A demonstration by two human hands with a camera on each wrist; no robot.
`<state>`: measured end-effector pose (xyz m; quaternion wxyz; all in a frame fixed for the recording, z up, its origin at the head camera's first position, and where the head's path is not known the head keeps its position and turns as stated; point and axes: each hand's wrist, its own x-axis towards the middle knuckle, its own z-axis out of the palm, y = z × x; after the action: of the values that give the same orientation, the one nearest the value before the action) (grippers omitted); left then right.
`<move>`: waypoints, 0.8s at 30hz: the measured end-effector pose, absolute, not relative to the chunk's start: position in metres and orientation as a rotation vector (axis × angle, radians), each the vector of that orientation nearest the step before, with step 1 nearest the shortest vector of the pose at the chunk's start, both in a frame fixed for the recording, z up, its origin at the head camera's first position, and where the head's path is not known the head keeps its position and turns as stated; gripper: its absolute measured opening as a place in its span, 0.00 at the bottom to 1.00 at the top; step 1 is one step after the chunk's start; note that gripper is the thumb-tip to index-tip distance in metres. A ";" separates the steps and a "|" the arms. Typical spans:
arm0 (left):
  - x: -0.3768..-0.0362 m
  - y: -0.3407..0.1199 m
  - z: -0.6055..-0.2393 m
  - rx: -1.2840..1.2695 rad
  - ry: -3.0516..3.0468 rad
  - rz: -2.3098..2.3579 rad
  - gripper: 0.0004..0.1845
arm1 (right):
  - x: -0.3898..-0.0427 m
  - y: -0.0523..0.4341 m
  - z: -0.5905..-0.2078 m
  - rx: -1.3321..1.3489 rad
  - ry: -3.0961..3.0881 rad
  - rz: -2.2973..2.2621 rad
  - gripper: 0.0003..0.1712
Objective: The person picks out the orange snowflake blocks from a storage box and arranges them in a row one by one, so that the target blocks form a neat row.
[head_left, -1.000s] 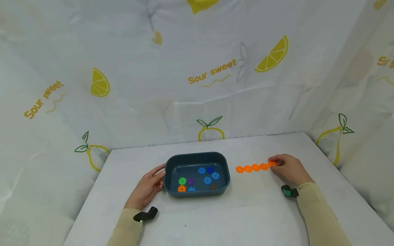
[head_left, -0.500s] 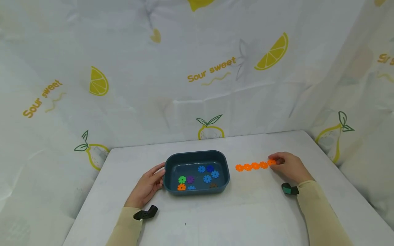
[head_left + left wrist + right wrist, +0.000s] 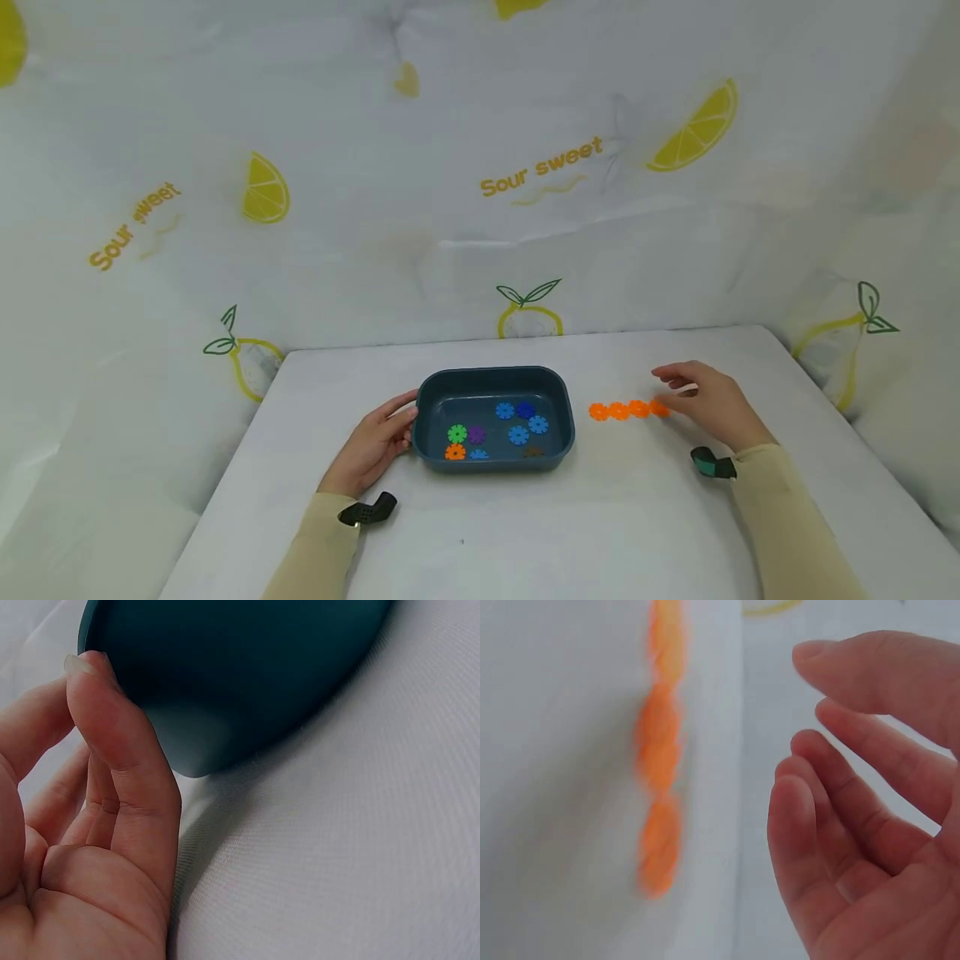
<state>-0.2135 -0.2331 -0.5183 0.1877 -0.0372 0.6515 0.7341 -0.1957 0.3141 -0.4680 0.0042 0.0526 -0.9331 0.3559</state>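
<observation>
1. A white cloth-covered table carries all items; both beige sleeves enter from its near edge.
2. The left hand lies on the table at the left end of the dark teal rounded plastic tray. Its fingers are straight and relaxed, with the tips against the tray's outer wall; nothing is gripped.
3. The tray holds loose plastic gear-shaped discs: one green disc, one purple, one orange, one brown and several blue discs.
4. To the right of the tray, apart from it, a row of orange gear-shaped discs lies flat on the cloth, the discs touching edge to edge.
5. The right hand hovers at the right end of this row. Its fingers are spread and loosely bent, holding nothing; the wrist view shows them beside the row, apart from it.
6. A white lemon-printed curtain closes the far side.
</observation>
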 end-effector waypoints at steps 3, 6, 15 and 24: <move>-0.215 -0.230 -0.520 -0.102 1.829 2.072 0.30 | -0.209 0.289 -0.450 0.297 -2.916 1.128 0.25; -0.215 -0.230 -0.521 -0.109 1.832 2.083 0.29 | -0.229 0.256 -0.430 0.473 -2.916 1.133 0.23; -0.216 -0.230 -0.518 -0.058 1.851 2.066 0.30 | -0.270 0.138 -0.406 1.080 -3.021 1.138 0.22; -0.215 -0.230 -0.514 -0.051 1.851 2.073 0.29 | -0.278 0.059 -0.419 1.441 -3.108 0.795 0.21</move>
<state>-0.2154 -0.2298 -0.5140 0.1800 -0.0181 0.6550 0.7337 -0.2778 0.0592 -0.4192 -0.1866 0.4025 -0.8683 0.2220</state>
